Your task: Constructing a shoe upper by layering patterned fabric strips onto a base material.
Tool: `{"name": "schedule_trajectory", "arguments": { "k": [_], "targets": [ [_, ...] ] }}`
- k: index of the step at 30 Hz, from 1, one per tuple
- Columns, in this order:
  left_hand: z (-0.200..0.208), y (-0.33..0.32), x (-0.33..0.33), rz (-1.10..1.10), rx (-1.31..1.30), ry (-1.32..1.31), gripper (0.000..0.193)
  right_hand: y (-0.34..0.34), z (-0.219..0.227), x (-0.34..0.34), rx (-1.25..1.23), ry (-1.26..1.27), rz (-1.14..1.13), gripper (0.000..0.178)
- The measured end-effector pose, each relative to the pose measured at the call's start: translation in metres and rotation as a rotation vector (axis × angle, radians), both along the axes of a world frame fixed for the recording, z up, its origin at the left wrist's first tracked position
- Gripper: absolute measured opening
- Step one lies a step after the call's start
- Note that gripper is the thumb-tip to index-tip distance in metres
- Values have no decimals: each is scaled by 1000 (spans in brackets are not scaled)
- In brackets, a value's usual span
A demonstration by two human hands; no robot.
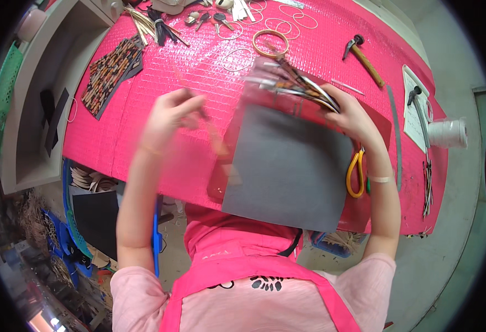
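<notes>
My left hand (179,110) is raised over the pink-covered table, fingers pinched on a thin brownish strip (216,141) that hangs down blurred toward the dark grey sheet. My right hand (348,113) is closed around a loose bundle of narrow strips (301,86), black, white and orange-brown. Their far ends are smeared by motion. Below both hands, the flat dark grey sheet (293,166) lies on a red board (218,182) and reaches past the table's near edge. Yellow-handled scissors (355,174) rest beside the sheet, close to my right forearm.
A patterned strip-work piece (110,74) lies at the left. Farther back are bundled strips (163,27), a wooden ring (270,43) and thin white loops (237,60). At the right lie a hammer (367,63), a second hammer (418,108) and a white thread spool (448,133).
</notes>
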State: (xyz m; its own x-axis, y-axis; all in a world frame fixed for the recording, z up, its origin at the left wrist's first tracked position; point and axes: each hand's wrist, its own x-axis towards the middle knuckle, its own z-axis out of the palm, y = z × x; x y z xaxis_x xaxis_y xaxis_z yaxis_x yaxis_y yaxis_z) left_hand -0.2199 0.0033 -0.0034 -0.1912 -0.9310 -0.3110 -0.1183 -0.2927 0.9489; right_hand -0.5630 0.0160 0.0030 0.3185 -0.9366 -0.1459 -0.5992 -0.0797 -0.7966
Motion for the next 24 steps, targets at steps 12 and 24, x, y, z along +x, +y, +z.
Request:
{"name": "schedule_trajectory", "arguments": {
  "k": [12, 24],
  "targets": [
    [-11, 63, -19, -340, -832, -824, 62, 128, 1, -53, 153, 565, -481, 60],
    [-57, 154, -98, -760, -821, -733, 70, 107, 13, -41, -251, 297, -644, 38]
  ]
}}
